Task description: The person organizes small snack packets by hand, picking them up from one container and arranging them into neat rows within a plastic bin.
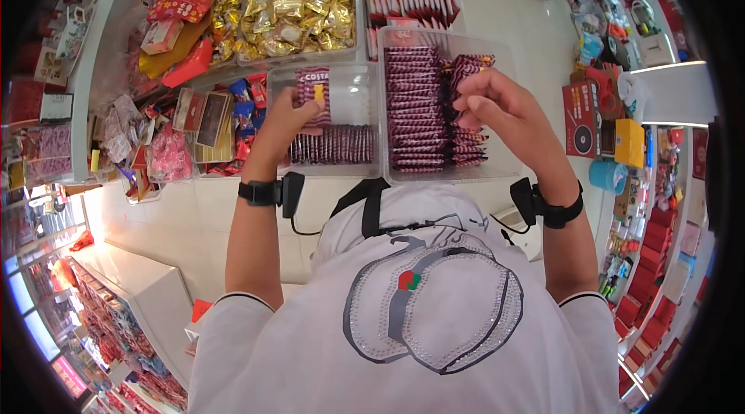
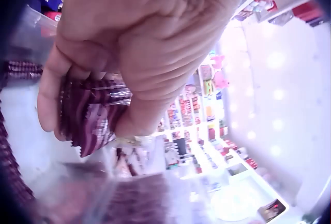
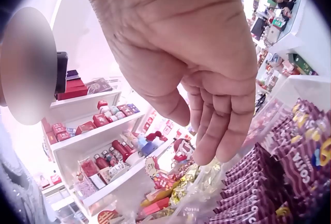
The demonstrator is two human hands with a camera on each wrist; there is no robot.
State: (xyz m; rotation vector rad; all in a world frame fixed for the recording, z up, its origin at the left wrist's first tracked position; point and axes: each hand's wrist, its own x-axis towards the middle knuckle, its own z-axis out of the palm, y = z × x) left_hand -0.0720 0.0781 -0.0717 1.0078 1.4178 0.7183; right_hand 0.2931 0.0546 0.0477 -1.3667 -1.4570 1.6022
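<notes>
Head view, one, from above, facing forward and down, farther off; wrist views, two, close at the palms of the left hand (image 2: 139,42) and right hand (image 3: 191,53); head and right wrist share the right-side purple packets (image 1: 415,107).

left hand (image 1: 284,121): grips COSTA packet (image 1: 313,81) | right hand (image 1: 510,110): over larger bin (image 1: 466,176)

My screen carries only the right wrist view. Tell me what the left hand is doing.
Observer: The left hand pinches a purple-striped COSTA packet.
Operator: Report what else is in the bin under it.
Observer: A row of purple-striped packets lines the near side of that clear plastic bin.
Operator: Now tell me what that arm wears.
Observer: A black wrist strap with a black device attached.
</notes>
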